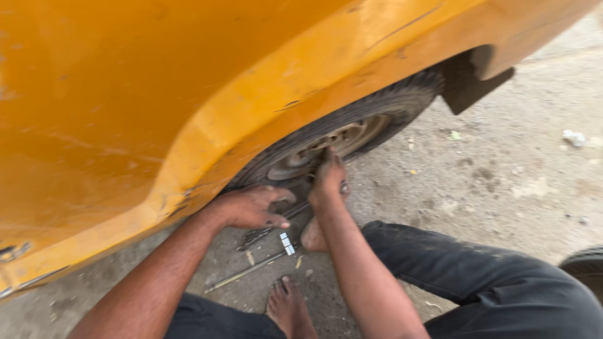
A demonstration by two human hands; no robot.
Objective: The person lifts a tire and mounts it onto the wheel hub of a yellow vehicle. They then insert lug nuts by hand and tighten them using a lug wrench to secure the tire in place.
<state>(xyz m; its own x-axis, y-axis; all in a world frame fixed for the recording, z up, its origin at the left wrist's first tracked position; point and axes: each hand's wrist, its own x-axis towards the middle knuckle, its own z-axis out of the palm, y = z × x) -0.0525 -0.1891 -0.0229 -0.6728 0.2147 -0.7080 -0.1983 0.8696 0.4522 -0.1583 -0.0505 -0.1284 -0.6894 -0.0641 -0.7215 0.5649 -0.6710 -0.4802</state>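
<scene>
Painted metal body panel point(144, 94), yellow, dull sheen, scuffed and chipped along the arch edge. Matt black rubber tyre point(383, 103), dusty, ribbed tread at 1 o'clock. Steel wheel rim point(326, 147), grimy, pale and dull. Thin metal rod point(245, 273) at 6 o'clock, bare and dirty. Rough, gritty concrete ground point(502, 176). Dark cloth trousers point(477, 276), matt, slightly dusty.

The wheel point(339, 141) was set under the vehicle body point(157, 94), with the left hand point(251, 207) placed at its lower left and the right hand point(328, 182) laid against its rim. Below them, a rod point(242, 274) was laid on the ground point(502, 169), between two bare feet.
</scene>
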